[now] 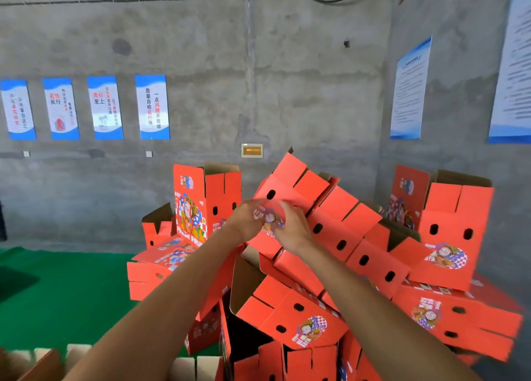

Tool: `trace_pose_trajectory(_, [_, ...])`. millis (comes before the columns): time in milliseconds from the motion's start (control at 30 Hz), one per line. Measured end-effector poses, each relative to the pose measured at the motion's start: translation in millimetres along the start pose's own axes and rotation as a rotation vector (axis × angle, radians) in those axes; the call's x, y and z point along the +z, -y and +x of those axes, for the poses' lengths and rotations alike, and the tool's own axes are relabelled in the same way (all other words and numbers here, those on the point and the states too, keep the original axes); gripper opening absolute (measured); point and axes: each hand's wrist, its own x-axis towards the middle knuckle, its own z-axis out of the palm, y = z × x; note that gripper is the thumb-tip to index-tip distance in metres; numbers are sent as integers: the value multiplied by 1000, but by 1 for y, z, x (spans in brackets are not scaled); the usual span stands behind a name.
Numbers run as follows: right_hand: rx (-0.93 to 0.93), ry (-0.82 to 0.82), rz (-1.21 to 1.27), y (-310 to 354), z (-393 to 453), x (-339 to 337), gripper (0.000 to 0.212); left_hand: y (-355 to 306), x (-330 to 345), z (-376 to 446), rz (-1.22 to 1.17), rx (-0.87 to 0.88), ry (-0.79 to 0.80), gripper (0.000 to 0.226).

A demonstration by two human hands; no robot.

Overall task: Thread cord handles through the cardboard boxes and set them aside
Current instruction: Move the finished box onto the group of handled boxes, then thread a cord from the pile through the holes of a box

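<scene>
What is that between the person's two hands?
In the head view, the colourful printed picture on a red box sits between the left hand and right hand, which both hold it.

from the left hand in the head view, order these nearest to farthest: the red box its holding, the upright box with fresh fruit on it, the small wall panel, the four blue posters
From the left hand:
1. Held box, touching it, tilted, top of the pile.
2. Upright box, just left of the hand.
3. Wall panel, on the concrete wall above and behind.
4. Four blue posters, farther left along the same wall.
</scene>
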Motion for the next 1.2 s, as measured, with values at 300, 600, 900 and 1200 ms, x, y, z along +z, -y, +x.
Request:
trace_pose_trajectory(300, [-38, -162, 330, -21, -123, -12, 36, -1, 4, -147, -118, 74, -146, 25])
trace_pose_trajectory(600, [294, 22, 503, -121, -336, 86, 17, 35, 92, -339, 80, -277, -55, 30])
trace_pose_trajectory(900, [591, 325, 462, -170, -453, 181, 22, 56, 117, -367, -70, -736, 449, 38])
trace_pose_trajectory(1200, [610, 291, -437, -267, -505, 134, 52, 35, 131, -359, -178, -782, 626, 6])
